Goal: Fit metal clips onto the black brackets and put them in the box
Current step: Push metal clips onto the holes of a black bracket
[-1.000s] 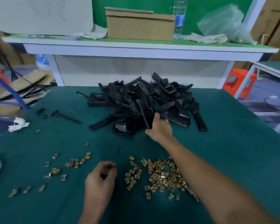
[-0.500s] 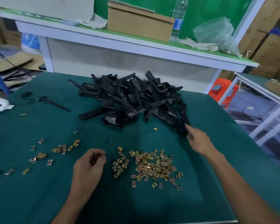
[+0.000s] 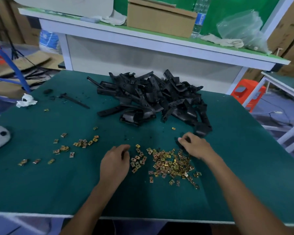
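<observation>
Bracket (image 3: 180, 144): clasped in right hand (image 3: 195, 147).
Clips (image 3: 171, 164): left hand (image 3: 115, 160) curled beside them, contents unclear.
Fitting: square clip to bracket edge, press home.

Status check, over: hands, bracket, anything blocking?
Right hand grips black plastic bracket beside gold metal clip pile. Left hand curled beside it, contents hidden. Nothing blocking.

Small assembly workshop; green-matted workbench (image 3: 58, 192); heap of black brackets (image 3: 153, 97); loose metal clips (image 3: 173, 163); stacked cartons (image 3: 285, 31).
</observation>
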`<state>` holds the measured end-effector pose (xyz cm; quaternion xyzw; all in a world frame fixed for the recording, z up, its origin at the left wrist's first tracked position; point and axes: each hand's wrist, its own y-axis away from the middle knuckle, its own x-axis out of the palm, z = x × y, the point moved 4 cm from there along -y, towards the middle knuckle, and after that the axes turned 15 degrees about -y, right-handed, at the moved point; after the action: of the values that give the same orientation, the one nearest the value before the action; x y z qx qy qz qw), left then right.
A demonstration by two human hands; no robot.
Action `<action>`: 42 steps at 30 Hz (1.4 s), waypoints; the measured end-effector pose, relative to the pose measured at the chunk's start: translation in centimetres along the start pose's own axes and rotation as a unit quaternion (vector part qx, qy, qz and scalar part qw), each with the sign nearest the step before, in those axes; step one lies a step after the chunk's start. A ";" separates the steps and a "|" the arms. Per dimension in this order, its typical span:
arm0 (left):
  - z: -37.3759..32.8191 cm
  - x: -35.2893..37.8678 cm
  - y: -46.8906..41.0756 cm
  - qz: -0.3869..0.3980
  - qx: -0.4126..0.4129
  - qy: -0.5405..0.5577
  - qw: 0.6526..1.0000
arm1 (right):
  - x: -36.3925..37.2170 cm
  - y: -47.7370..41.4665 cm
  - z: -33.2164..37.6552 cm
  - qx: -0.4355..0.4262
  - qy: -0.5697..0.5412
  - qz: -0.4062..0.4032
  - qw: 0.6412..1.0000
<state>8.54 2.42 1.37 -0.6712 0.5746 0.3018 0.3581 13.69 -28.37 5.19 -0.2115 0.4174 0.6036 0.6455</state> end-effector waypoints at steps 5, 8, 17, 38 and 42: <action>-2.2 0.7 -2.1 0.028 0.012 -0.110 0.993 | -0.3 -0.9 -0.1 0.047 0.084 -0.050 0.994; -2.6 1.3 -2.9 0.031 0.010 -0.124 0.992 | -0.7 -1.3 -1.0 0.077 0.032 -0.061 0.995; -1.2 1.5 -2.4 -0.029 -0.011 -0.047 0.998 | -2.2 -2.0 -3.0 0.163 -0.065 -0.120 0.977; -0.7 1.2 -2.3 -0.022 -0.043 0.022 0.999 | -2.3 -1.7 -1.4 0.023 -0.241 -0.043 0.969; -1.2 1.3 -2.7 -0.016 -0.030 0.020 0.999 | -2.9 0.6 -1.3 0.036 -0.368 -0.014 0.929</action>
<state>11.44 0.91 1.32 -0.6964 0.5615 0.2998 0.3315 12.94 -31.04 6.87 0.0427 0.1689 0.6143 0.7696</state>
